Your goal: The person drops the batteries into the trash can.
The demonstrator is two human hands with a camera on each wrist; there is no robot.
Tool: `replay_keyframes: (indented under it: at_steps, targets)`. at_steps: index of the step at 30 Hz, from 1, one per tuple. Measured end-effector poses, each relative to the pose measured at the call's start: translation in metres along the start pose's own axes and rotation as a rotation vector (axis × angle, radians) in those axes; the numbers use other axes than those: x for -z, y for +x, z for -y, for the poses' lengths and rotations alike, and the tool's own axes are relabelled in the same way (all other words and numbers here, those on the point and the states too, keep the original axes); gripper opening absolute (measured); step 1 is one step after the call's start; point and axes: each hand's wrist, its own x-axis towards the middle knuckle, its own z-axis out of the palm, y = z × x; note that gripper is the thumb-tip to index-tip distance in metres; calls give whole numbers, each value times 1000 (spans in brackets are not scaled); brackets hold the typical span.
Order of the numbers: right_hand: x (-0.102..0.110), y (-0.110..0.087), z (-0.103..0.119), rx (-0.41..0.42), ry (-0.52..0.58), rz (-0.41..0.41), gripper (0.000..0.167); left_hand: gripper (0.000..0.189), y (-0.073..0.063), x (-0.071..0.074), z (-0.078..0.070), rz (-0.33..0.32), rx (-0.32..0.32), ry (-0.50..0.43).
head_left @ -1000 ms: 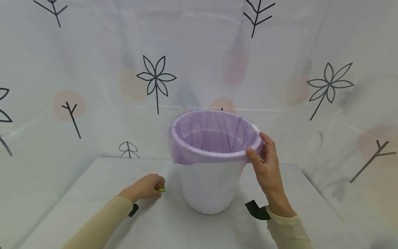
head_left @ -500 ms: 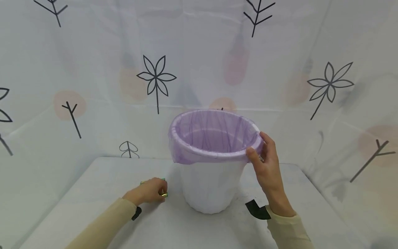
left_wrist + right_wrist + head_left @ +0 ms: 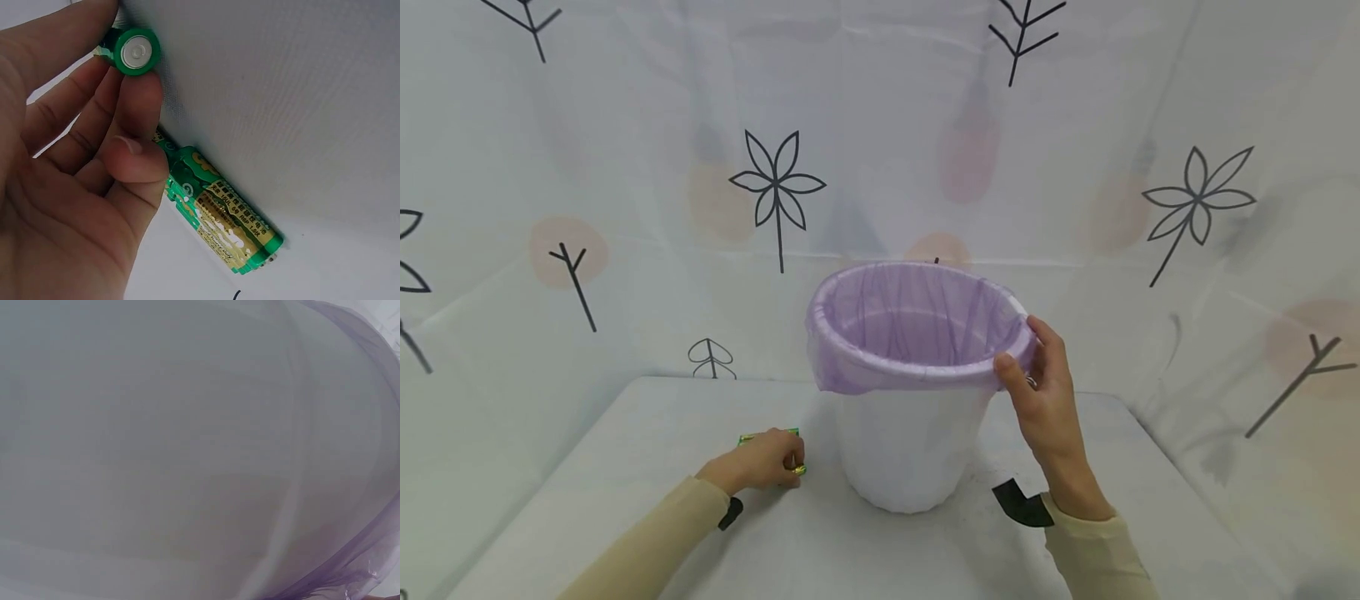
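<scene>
Green and gold: pinching one battery (image 3: 136,51) with the left hand (image 3: 758,461), low beside the bin (image 3: 910,454), and gripping the rim (image 3: 917,372) with the right hand (image 3: 1047,398). Could lose the smooth, round battery from a pinch near one end; could send the other batteries (image 3: 222,215) rolling by brushing past, being so close. Could drag the bag (image 3: 917,312) loose by tugging. Leaves room upward and leftward, well inside the left edge of the surface (image 3: 625,467), with the high rim to clear.

On the table (image 3: 865,558), batteries (image 3: 231,219) left of the bin (image 3: 913,450).

Grn/gold batts (image 3: 225,215), upright wht bin (image 3: 913,446), purp. liner (image 3: 910,329)
</scene>
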Motion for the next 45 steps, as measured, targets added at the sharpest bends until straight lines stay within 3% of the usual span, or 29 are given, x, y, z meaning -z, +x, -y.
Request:
replay_keyframes:
  at_steps: [9, 16, 25, 35, 45]
  targets:
    - [2, 0, 1, -6, -2, -15, 60, 15, 1, -1, -3, -16, -30, 4]
    - [0, 0, 1, -9, 29, -3, 60, 17, -7, -2, -5, -29, -24, 15]
    - [0, -1, 2, -19, 5, -4, 61, 16, -16, 8, -9, -60, -92, 16]
    - [0, 0, 1, -11, -2, -1, 61, 15, -28, 42, -26, -58, -86, 25]
    - [0, 0, 2, -16, 10, -2, 61, 16, -44, 91, -48, -137, -95, 174]
